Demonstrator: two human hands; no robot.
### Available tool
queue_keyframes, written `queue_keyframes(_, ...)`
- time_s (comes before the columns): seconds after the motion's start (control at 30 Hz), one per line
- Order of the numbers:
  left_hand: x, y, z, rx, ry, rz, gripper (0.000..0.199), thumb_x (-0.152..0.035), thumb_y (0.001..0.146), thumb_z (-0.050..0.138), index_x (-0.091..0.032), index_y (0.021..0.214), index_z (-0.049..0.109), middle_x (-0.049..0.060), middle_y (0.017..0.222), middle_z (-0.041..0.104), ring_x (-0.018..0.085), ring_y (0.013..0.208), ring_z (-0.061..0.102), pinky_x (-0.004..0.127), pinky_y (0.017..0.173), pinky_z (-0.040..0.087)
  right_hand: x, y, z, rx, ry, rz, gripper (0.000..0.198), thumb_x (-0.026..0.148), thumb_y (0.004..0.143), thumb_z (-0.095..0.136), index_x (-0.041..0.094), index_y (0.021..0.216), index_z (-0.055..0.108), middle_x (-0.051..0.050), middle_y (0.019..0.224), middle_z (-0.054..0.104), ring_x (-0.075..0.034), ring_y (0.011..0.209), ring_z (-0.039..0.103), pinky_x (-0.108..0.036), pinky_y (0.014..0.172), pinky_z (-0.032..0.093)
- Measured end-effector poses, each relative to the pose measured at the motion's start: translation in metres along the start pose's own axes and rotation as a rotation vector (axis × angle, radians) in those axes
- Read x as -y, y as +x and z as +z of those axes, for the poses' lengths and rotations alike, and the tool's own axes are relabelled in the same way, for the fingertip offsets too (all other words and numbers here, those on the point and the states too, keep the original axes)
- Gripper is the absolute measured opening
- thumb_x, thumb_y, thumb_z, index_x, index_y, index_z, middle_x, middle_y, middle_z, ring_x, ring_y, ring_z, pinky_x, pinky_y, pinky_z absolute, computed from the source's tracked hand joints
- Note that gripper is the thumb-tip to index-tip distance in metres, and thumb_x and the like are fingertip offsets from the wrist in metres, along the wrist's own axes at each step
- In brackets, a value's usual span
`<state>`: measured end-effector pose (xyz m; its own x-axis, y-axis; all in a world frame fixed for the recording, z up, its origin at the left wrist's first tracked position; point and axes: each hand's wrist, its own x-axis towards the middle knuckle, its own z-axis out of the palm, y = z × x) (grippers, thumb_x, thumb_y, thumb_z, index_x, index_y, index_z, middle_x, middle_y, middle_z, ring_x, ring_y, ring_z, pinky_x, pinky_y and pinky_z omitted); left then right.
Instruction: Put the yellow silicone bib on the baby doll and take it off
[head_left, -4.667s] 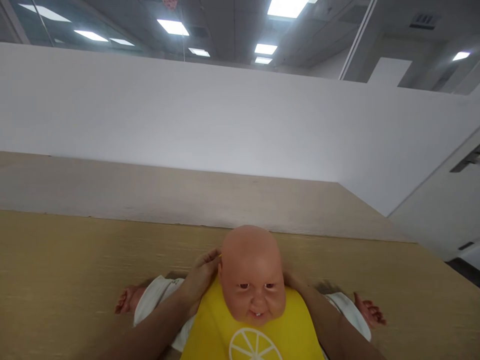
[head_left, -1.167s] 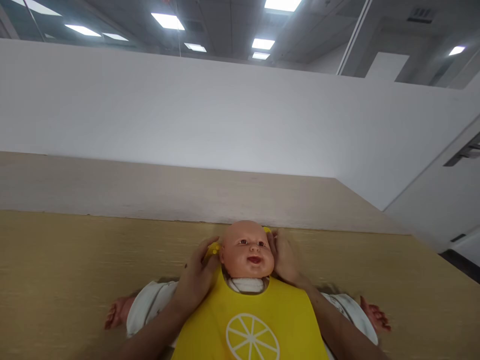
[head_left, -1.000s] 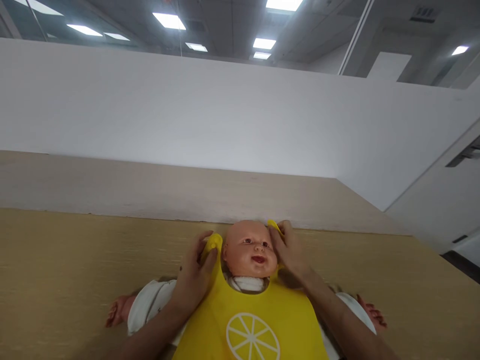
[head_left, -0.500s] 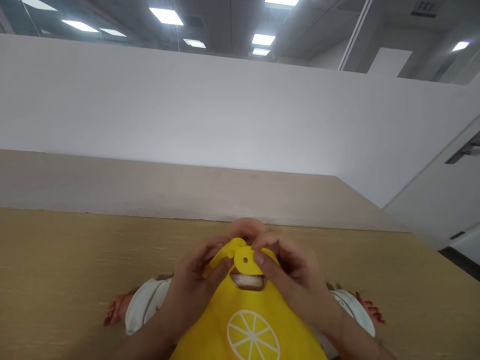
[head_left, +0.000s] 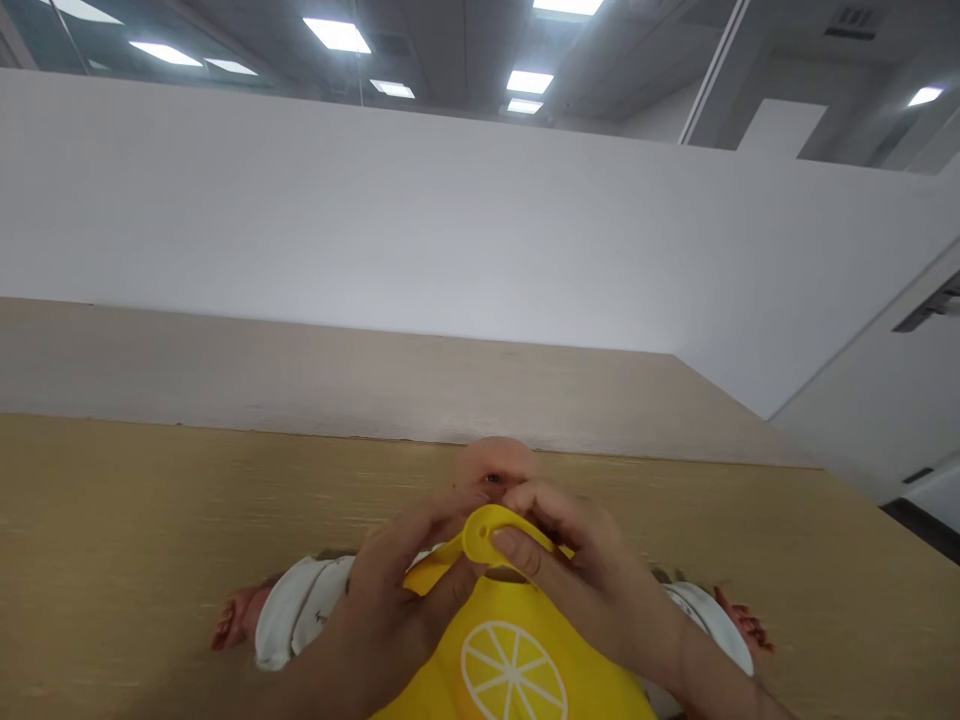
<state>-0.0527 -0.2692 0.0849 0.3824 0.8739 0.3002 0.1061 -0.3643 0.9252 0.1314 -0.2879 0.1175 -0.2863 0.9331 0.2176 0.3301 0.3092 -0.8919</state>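
A baby doll (head_left: 496, 460) lies on its back, its lower face hidden behind my hands. Over its chest spreads a yellow bib (head_left: 450, 655) printed with a white citrus slice. My left hand (head_left: 409, 570) pinches one neck strap of the bib between thumb and fingers. With thumb and fingers closed, my right hand (head_left: 577, 560) grips the other strap, whose rounded end (head_left: 484, 533) shows a small hole. The two straps overlap at the doll's neck; whether they are joined cannot be seen.
The doll lies on a wood-toned table (head_left: 135, 520). Its white-sleeved arms (head_left: 289, 615) stretch out to both sides. Behind the table rises a white partition (head_left: 375, 220) with glass above. A door handle (head_left: 926, 305) shows at the right.
The strap ends have come together, the holed end now lying over the other strap's end. My right thumb has shifted onto it, and more of the doll's face shows.
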Motion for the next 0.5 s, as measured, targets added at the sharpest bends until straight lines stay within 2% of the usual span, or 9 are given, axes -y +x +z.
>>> queue_keyframes(0.13, -0.006, 0.006, -0.005, 0.008, -0.038, -0.029, 0.038, -0.029, 0.078, 0.062, -0.027, 0.115, 0.053, 0.004, 0.105, 0.066, 0.018, 0.098, 0.062, 0.029, 0.084, 0.051, 0.003, -0.002, -0.008, -0.048, -0.006, 0.043, 0.022, 0.039, 0.087, 0.051, 0.019, 0.078, 0.051, 0.001, 0.074, 0.054, -0.007, 0.062, 0.048, -0.019, 0.054, 0.040)
queue_keyframes(0.27, 0.000, 0.020, -0.015, -0.096, -0.133, -0.124, 0.033, -0.035, 0.081, 0.055, -0.024, 0.111, 0.051, 0.002, 0.090, 0.067, 0.016, 0.090, 0.063, 0.028, 0.081, 0.049, 0.012, -0.007, -0.026, -0.134, 0.057, 0.104, 0.023, 0.041, 0.084, 0.055, 0.019, 0.078, 0.052, 0.002, 0.066, 0.053, -0.007, 0.057, 0.048, -0.018, 0.049, 0.038)
queue_keyframes(0.4, 0.040, 0.034, -0.023, -0.196, 0.007, -0.228, 0.036, -0.038, 0.079, 0.052, -0.022, 0.111, 0.049, 0.003, 0.091, 0.066, 0.018, 0.093, 0.061, 0.034, 0.087, 0.046, 0.028, -0.019, -0.064, -0.305, 0.123, 0.200, 0.024, 0.043, 0.078, 0.064, 0.020, 0.081, 0.056, 0.002, 0.061, 0.054, -0.007, 0.049, 0.046, -0.018, 0.043, 0.035)
queue_keyframes(0.5, 0.081, 0.038, -0.025, -0.118, 0.168, -0.301, 0.039, -0.037, 0.075, 0.051, -0.019, 0.109, 0.053, 0.008, 0.100, 0.064, 0.022, 0.094, 0.061, 0.038, 0.085, 0.047, 0.049, -0.031, -0.101, -0.444, 0.066, 0.254, 0.025, 0.042, 0.073, 0.069, 0.020, 0.077, 0.057, 0.002, 0.059, 0.055, -0.006, 0.045, 0.044, -0.017, 0.040, 0.034)
